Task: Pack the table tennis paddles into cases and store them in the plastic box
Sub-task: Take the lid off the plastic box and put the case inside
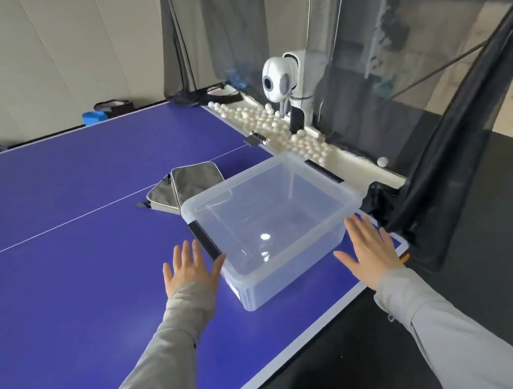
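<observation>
**Both hands flat beside the empty box, cases beyond it**

The plastic box (295,275) sits on the table (57,259) by its near right corner, turned at an angle to the edges. It is clear, has no lid on, and looks empty. Its long axis runs from the black clip beside the left hand toward the ball tray along the right end edge.

The left hand (189,268) is released, fingers straight and spread, grasping nothing. Its thumb is at the box's clip end; contact can't be confirmed. The right hand (369,247) is also released, flat and spread, over the corner of the table just beside the box's right side, not gripping it.

The grey cases (186,185) lie flat on the centre line, touching or just behind the box's far left corner. There appear to be two, overlapping. Whether they are zipped or hold paddles can't be told, and no bare paddle is visible.

Key relation: the cases lie forward and slightly right of the left hand, past the box's clip end. The left hand is clearly nearer, and the right would have to cross over the box. Judgement: nothing is stored yet, and the left hand probably reaches for a case next.

White balls (270,121), a ball robot (277,78) and black netting (424,33) sit at the right end.
</observation>
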A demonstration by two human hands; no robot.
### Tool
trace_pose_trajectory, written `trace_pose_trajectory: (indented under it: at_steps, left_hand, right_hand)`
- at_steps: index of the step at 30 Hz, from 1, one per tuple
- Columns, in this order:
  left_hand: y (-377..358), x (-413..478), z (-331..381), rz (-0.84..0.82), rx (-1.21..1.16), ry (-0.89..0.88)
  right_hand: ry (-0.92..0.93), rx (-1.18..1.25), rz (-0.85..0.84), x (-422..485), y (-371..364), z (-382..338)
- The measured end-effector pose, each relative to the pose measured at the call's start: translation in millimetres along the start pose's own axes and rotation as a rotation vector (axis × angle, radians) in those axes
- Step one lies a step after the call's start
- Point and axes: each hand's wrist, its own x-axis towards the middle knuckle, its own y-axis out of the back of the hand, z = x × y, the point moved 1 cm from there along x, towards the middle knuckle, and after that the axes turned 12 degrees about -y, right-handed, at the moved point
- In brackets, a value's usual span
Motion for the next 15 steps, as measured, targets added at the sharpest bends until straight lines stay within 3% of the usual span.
trace_pose_trajectory:
  at_steps: [8,12,15]
  left_hand:
    - [-28,66,7,0.143,-0.304,0.201]
    - [-36,75,23,0.255,-0.57,0.326]
    - [-41,83,26,0.312,-0.836,0.399]
  right_hand:
    - [0.089,-0.027,-0.013,114,10,11]
    - [0.082,0.143,-0.015,164,20,11]
    - [0.008,0.298,-0.147,204,20,2]
